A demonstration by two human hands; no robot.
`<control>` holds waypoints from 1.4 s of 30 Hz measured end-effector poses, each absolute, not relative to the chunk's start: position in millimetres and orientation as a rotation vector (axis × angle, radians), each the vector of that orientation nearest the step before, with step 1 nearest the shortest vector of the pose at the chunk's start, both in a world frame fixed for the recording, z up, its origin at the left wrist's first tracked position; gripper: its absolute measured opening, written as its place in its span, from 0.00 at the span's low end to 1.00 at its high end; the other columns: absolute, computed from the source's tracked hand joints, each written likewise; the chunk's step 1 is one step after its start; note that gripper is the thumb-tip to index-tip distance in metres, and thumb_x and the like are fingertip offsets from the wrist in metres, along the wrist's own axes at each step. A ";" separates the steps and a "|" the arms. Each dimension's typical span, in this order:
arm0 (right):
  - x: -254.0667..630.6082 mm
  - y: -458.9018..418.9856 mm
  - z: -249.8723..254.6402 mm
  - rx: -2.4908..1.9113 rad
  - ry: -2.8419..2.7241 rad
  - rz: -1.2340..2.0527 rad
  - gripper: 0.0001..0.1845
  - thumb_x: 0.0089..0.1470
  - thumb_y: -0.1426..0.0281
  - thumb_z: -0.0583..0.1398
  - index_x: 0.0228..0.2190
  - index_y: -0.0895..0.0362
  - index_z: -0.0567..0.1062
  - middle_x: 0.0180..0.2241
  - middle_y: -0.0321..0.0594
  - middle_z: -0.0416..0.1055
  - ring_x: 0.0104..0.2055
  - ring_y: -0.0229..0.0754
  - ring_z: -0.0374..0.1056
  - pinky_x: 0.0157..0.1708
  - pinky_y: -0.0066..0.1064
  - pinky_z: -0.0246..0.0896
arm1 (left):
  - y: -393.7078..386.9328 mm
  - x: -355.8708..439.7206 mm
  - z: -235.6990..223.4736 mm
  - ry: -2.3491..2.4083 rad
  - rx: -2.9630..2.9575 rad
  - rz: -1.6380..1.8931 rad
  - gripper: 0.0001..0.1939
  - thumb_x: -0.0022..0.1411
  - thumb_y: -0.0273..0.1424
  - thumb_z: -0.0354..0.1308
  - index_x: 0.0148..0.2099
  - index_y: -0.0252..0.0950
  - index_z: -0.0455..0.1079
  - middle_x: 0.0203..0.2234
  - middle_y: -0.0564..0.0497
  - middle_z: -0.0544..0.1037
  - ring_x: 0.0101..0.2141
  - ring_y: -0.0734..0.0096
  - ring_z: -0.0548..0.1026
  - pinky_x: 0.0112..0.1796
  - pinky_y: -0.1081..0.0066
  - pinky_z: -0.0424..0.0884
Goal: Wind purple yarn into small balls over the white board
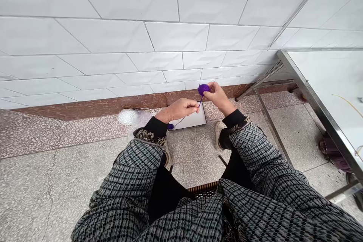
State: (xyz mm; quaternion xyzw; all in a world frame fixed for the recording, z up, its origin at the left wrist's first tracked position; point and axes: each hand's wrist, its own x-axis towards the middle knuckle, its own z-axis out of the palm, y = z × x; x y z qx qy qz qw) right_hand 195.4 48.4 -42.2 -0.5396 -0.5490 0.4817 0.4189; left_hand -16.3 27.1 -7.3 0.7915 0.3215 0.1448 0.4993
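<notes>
A small purple ball of yarn (pixel 203 89) is pinched in the fingers of my right hand (pixel 217 96). From it a strand of purple yarn (pixel 200 101) runs down to my left hand (pixel 181 109), whose thumb and fingers are closed on it. Below my hands, a shallow white box (pixel 191 118) with a dark rim lies on the floor. The strand continues from my left hand to a second bit of purple yarn (pixel 170 126) at the box's left end, partly hidden by my wrist.
White bundled string in clear plastic (pixel 127 117) lies left of the box. A tiled wall (pixel 159 38) rises in front. To the right stands a metal-framed table (pixel 312 90) with a yellow strand (pixel 347 103) on top. My shoes (pixel 219 135) flank the box.
</notes>
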 end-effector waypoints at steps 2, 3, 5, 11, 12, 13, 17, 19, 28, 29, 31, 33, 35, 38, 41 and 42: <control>192.6 46.5 -44.6 -1.475 -1.487 1.175 0.19 0.45 0.70 0.63 0.40 0.54 0.65 0.37 0.36 0.70 0.37 0.40 0.68 0.46 0.40 0.68 | 28.6 -19.3 -7.6 0.807 1.892 0.414 0.10 0.63 0.34 0.52 0.34 0.34 0.72 0.25 0.54 0.71 0.26 0.75 0.65 0.30 0.74 0.62; 191.2 44.8 -43.7 -1.503 -1.547 1.189 0.20 0.44 0.72 0.63 0.41 0.55 0.67 0.37 0.36 0.71 0.38 0.41 0.68 0.47 0.41 0.67 | 29.7 -21.0 -8.4 0.839 1.880 0.445 0.11 0.63 0.34 0.52 0.34 0.34 0.72 0.25 0.53 0.71 0.26 0.75 0.65 0.30 0.74 0.63; 189.0 40.2 -38.2 -1.484 -1.718 1.270 0.21 0.44 0.73 0.63 0.43 0.56 0.70 0.39 0.39 0.73 0.39 0.42 0.69 0.49 0.41 0.66 | 31.9 -23.8 -10.4 0.911 1.867 0.507 0.11 0.63 0.35 0.52 0.34 0.34 0.72 0.25 0.53 0.71 0.26 0.75 0.65 0.30 0.74 0.62; 187.5 27.2 -17.1 -1.195 -1.905 1.698 0.18 0.45 0.76 0.63 0.41 0.56 0.73 0.37 0.38 0.74 0.35 0.39 0.69 0.41 0.36 0.70 | 37.0 -28.3 -14.4 1.066 1.843 0.652 0.10 0.60 0.34 0.51 0.33 0.35 0.70 0.24 0.54 0.71 0.27 0.73 0.65 0.32 0.72 0.62; 187.5 26.1 -15.2 -1.134 -1.843 1.776 0.18 0.45 0.75 0.64 0.41 0.56 0.72 0.37 0.37 0.74 0.34 0.38 0.69 0.39 0.35 0.70 | 38.1 -28.6 -15.8 1.090 1.832 0.651 0.10 0.60 0.34 0.51 0.33 0.35 0.70 0.24 0.54 0.70 0.27 0.73 0.65 0.32 0.72 0.62; 187.5 25.5 -13.8 -1.069 -1.760 1.842 0.19 0.44 0.75 0.65 0.41 0.56 0.72 0.37 0.37 0.73 0.33 0.37 0.70 0.39 0.35 0.71 | 39.3 -28.4 -17.8 1.117 1.823 0.646 0.09 0.60 0.33 0.51 0.32 0.35 0.70 0.23 0.54 0.70 0.27 0.72 0.65 0.32 0.71 0.62; 188.6 28.9 -12.9 -0.867 -1.319 1.835 0.26 0.45 0.64 0.69 0.44 0.54 0.68 0.40 0.39 0.73 0.36 0.39 0.73 0.42 0.36 0.73 | 41.3 -23.5 -26.5 1.186 1.837 0.589 0.10 0.61 0.34 0.51 0.31 0.35 0.69 0.22 0.55 0.69 0.26 0.72 0.65 0.32 0.71 0.61; 189.9 34.0 -16.6 -0.889 -1.165 1.695 0.28 0.45 0.57 0.69 0.44 0.52 0.66 0.40 0.38 0.72 0.37 0.39 0.73 0.42 0.36 0.73 | 39.0 -19.2 -27.3 1.101 1.901 0.505 0.10 0.61 0.32 0.51 0.31 0.35 0.70 0.21 0.55 0.69 0.26 0.72 0.64 0.32 0.71 0.60; 188.3 41.6 -38.2 -1.531 -1.626 1.194 0.19 0.42 0.69 0.66 0.37 0.55 0.66 0.35 0.36 0.70 0.37 0.41 0.67 0.43 0.38 0.65 | 29.4 -17.5 -12.4 0.847 2.032 0.416 0.12 0.62 0.33 0.51 0.34 0.35 0.73 0.27 0.52 0.74 0.27 0.73 0.66 0.34 0.71 0.62; 187.7 39.1 -35.7 -1.527 -1.712 1.228 0.18 0.42 0.70 0.66 0.37 0.55 0.67 0.35 0.36 0.71 0.37 0.41 0.67 0.43 0.38 0.65 | 30.4 -18.9 -13.1 0.881 2.024 0.452 0.11 0.62 0.33 0.51 0.34 0.35 0.73 0.28 0.51 0.75 0.28 0.72 0.67 0.35 0.71 0.62; 187.2 33.6 -28.3 -1.462 -1.845 1.371 0.17 0.42 0.72 0.65 0.37 0.56 0.69 0.34 0.36 0.71 0.36 0.41 0.67 0.41 0.37 0.65 | 33.2 -21.6 -15.6 0.959 2.003 0.533 0.11 0.62 0.33 0.51 0.34 0.35 0.72 0.29 0.50 0.77 0.31 0.71 0.70 0.36 0.71 0.64; 187.8 28.9 -20.5 -1.332 -1.885 1.597 0.17 0.43 0.73 0.65 0.38 0.56 0.71 0.33 0.37 0.71 0.34 0.41 0.66 0.38 0.36 0.66 | 36.3 -23.8 -18.7 1.013 1.979 0.590 0.09 0.61 0.33 0.52 0.33 0.35 0.72 0.30 0.50 0.77 0.32 0.70 0.71 0.37 0.70 0.64; 189.3 26.2 -14.5 -1.146 -1.795 1.832 0.19 0.44 0.73 0.65 0.40 0.56 0.71 0.34 0.37 0.72 0.33 0.39 0.66 0.35 0.34 0.67 | 39.2 -25.3 -21.7 1.049 1.954 0.602 0.09 0.61 0.32 0.52 0.33 0.35 0.70 0.29 0.50 0.76 0.32 0.70 0.70 0.37 0.70 0.64; 191.8 27.4 -11.1 -0.914 -1.497 1.950 0.22 0.44 0.69 0.66 0.42 0.55 0.70 0.37 0.38 0.72 0.32 0.37 0.68 0.34 0.33 0.69 | 42.0 -25.0 -26.1 1.140 1.888 0.588 0.09 0.62 0.32 0.51 0.31 0.35 0.69 0.25 0.53 0.72 0.28 0.71 0.66 0.33 0.71 0.62; 193.7 33.2 -14.2 -0.867 -1.221 1.795 0.26 0.46 0.64 0.67 0.46 0.52 0.66 0.39 0.37 0.72 0.34 0.38 0.71 0.38 0.33 0.72 | 40.6 -21.3 -28.7 1.155 1.887 0.542 0.10 0.62 0.32 0.51 0.31 0.35 0.69 0.23 0.55 0.69 0.26 0.72 0.64 0.31 0.71 0.60; 194.0 35.6 -16.4 -0.892 -1.168 1.722 0.26 0.46 0.63 0.67 0.47 0.50 0.65 0.39 0.36 0.72 0.35 0.38 0.71 0.38 0.34 0.72 | 39.2 -19.4 -28.8 1.112 1.916 0.509 0.10 0.62 0.32 0.51 0.31 0.35 0.69 0.22 0.55 0.69 0.25 0.73 0.63 0.31 0.71 0.59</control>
